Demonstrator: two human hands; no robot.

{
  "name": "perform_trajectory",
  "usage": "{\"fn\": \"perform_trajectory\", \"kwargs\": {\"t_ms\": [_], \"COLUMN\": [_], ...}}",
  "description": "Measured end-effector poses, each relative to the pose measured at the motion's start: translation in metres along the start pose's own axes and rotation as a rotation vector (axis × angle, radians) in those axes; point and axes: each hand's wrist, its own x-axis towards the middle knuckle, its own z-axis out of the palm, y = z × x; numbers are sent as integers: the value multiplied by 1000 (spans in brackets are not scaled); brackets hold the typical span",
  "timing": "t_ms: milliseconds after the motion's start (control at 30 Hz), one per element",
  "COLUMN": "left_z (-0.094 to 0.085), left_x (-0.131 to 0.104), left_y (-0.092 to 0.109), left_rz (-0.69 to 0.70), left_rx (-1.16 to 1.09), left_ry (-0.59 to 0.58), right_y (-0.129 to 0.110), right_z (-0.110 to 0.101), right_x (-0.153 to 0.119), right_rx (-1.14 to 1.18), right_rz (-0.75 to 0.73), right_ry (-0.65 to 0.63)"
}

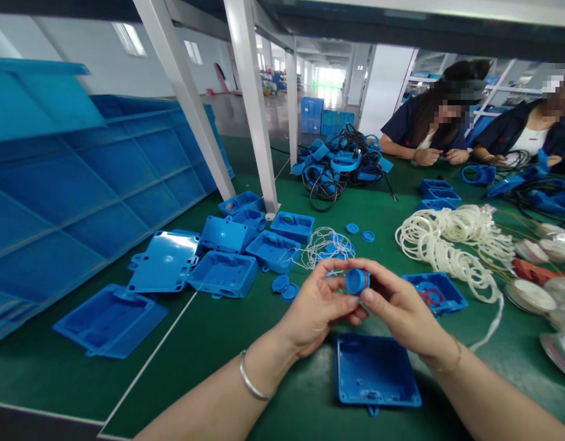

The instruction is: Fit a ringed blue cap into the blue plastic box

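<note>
- Blue plastic cap [355,282], short and round, red ring [367,279] around its side, held up just beyond the far edge of the open box [378,370] on the green table [264,392].
- Left hand [316,303] and right hand [395,303] close together beyond the open box, fingertips of both closed on the cap, thumbs on the near side.
- Hard to be sure, with fingers in front, of how evenly the red ring lies on the hidden side.
- Likeliest trouble, by judgement: a twisted or lopsided ring, from thumb pressure on one side only; or a ring springing off, from too much stretch.
- Next worry: cap slipping out and dropping into or beside the open box, because of a small, curved surface held only by fingertips.
- Beyond and right of the open box: small box [454,291] with loose red rings [430,297] inside, easily jogged or spilled by a wide swing of the right hand.
- Farther out past that side of the open box: whitish rings [447,236] in a long loose bunch.
- Beyond and left of the open box: loose caps [286,289], tangled white cords [316,248] and several blue housings [224,272], cords apt to snag a straying finger.
- Farthest beyond the open box: heap of black cables [341,162] with blue parts.
</note>
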Motion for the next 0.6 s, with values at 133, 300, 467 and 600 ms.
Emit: {"fn": "perform_trajectory", "kwargs": {"t_ms": [133,300,467,600], "left_z": [-12,-3,6,-11], "left_x": [-1,-23,-31,-13], "left_y": [11,15,2,-7], "left_rz": [-17,-96,-33,-5], "left_rx": [545,1209,1402,1227], "left_ry": [-86,-508,-451,-120], "right_y": [1,13,43,56], "right_z": [-9,-26,-14,5], "right_x": [-2,-27,-69,-80], "right_rx": [102,111,153,331], "right_rz": [-2,88,329,396], "right_ry": [184,395,426,524]}}
